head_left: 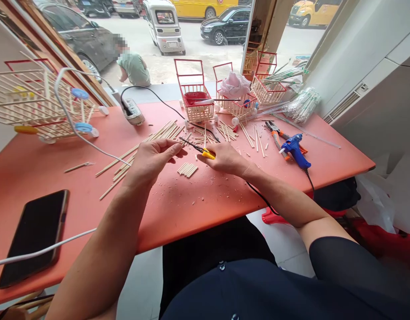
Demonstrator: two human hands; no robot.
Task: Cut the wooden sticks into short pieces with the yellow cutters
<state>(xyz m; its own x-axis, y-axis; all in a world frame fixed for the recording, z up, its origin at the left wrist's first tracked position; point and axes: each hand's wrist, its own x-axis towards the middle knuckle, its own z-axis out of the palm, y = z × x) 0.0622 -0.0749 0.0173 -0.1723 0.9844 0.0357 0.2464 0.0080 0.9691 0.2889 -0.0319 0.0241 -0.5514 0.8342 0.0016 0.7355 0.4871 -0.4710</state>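
Note:
My right hand (224,158) is closed around the yellow handle of slim, dark-bladed scissors (207,153), whose tips point left. Close to those tips, my left hand (156,155) is pinched, thumb against fingers; whatever it holds is too small or hidden to make out. Just below the scissors, a neat row of short cut wooden sticks (188,170) lies on the table. Long wooden sticks (120,171) are spread beneath and behind my left hand. Small chips and cut bits are scattered around both hands.
Miniature stick-built carts (196,100) stand along the back of the orange table (178,222). A larger cart (41,102) is at left, near a phone (34,235) and white cable. A blue glue gun (294,151) and pliers (274,133) lie right. Someone sits outside.

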